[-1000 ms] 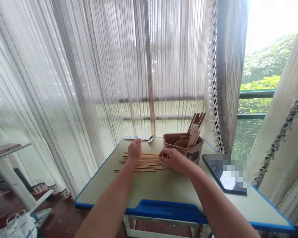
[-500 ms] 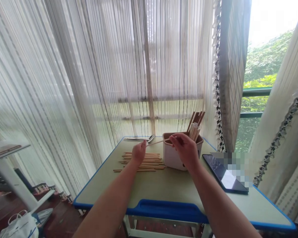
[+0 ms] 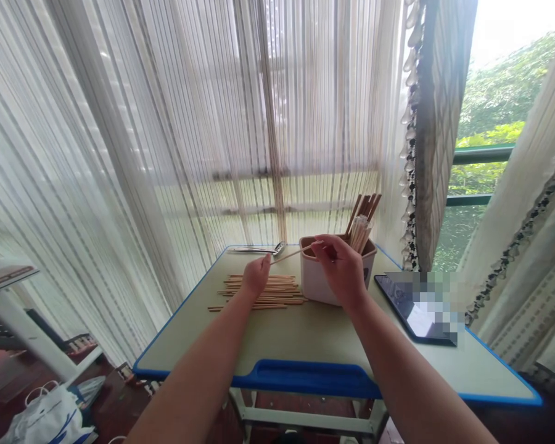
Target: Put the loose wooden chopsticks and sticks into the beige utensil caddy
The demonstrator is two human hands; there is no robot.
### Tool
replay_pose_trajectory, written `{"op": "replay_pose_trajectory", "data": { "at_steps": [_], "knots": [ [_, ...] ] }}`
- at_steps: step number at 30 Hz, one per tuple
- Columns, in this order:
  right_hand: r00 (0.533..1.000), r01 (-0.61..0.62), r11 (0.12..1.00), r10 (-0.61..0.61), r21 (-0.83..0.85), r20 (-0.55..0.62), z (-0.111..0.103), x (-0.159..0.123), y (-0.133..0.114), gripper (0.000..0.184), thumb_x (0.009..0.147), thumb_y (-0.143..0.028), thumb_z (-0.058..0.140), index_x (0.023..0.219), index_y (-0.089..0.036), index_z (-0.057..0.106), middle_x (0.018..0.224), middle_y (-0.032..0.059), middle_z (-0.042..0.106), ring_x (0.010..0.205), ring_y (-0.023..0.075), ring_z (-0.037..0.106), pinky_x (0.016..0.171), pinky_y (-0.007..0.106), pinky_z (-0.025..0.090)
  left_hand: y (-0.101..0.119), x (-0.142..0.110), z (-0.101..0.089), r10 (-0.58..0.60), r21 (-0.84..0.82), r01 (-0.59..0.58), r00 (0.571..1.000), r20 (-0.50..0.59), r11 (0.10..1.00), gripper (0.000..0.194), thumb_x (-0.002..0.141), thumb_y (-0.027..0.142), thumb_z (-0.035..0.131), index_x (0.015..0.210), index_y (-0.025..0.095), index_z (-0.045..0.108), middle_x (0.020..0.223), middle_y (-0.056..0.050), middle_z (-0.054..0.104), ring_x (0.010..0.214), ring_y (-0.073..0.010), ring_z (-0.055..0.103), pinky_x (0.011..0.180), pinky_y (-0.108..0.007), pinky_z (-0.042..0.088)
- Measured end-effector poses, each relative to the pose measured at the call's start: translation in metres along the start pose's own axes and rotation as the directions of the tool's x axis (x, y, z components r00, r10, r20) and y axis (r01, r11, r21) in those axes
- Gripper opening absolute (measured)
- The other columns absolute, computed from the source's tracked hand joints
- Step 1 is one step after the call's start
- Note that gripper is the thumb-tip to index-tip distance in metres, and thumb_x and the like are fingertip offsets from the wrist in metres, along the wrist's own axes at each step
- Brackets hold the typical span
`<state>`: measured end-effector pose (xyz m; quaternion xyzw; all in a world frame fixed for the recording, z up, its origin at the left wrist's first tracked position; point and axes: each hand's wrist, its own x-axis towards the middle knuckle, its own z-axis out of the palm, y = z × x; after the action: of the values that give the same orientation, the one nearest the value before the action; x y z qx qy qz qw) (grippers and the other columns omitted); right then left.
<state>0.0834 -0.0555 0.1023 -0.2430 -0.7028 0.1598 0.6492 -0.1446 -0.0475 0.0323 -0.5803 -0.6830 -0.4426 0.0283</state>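
Observation:
Between my two hands a thin wooden chopstick [image 3: 292, 253] is held up, sloping a little upward to the right. My left hand [image 3: 257, 275] is closed around its lower end, above a spread of loose chopsticks [image 3: 272, 301] lying side by side on the table. My right hand [image 3: 340, 265] pinches the other end in front of a light, brown-rimmed container [image 3: 317, 283], hiding part of it. Brown chopsticks [image 3: 369, 208] and a clear-wrapped bundle of paler sticks [image 3: 361, 231] stand upright in the container.
The pale green table [image 3: 305, 336] has a blue edge. Metal utensils, one a slotted ladle [image 3: 278, 248], lie at the back. A dark tablet [image 3: 409, 308] rests at the right. Sheer curtains [image 3: 189, 123] hang behind. A white bag [image 3: 50, 416] sits on the floor at left.
The view has tilted slightly, so the table appears a little higher. Both hands keep hold of the same chopstick, which slopes slightly more steeply now.

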Motion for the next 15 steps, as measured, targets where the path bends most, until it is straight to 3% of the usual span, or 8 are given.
{"op": "replay_pose_trajectory", "data": {
  "at_steps": [8, 15],
  "knots": [
    [0.958, 0.031, 0.999, -0.037, -0.024, -0.285, -0.008, 0.003, 0.008, 0.033, 0.087, -0.032, 0.051, 0.118, -0.024, 0.056, 0.091, 0.0031, 0.065, 0.066, 0.0113, 0.061, 0.062, 0.027, 0.053, -0.005, 0.0, 0.001, -0.048, 0.014, 0.047, 0.996, 0.078, 0.999, 0.054, 0.092, 0.048, 0.023, 0.053, 0.02, 0.046, 0.049, 0.0, 0.05, 0.053, -0.0136, 0.049, 0.056, -0.025, 0.033],
    [0.895, 0.087, 0.992, -0.119, -0.093, -0.431, -0.015, 0.004, 0.008, 0.04, 0.092, -0.032, 0.041, 0.131, -0.026, 0.04, 0.102, 0.0058, 0.055, 0.071, 0.0112, 0.057, 0.061, 0.027, 0.05, -0.008, 0.0, 0.006, 0.096, 0.298, -0.142, 0.982, 0.162, 0.944, 0.032, 0.088, 0.04, 0.041, 0.073, 0.018, 0.058, 0.078, -0.005, 0.06, 0.076, -0.0166, 0.054, 0.072, -0.028, 0.039]
  ]
}}
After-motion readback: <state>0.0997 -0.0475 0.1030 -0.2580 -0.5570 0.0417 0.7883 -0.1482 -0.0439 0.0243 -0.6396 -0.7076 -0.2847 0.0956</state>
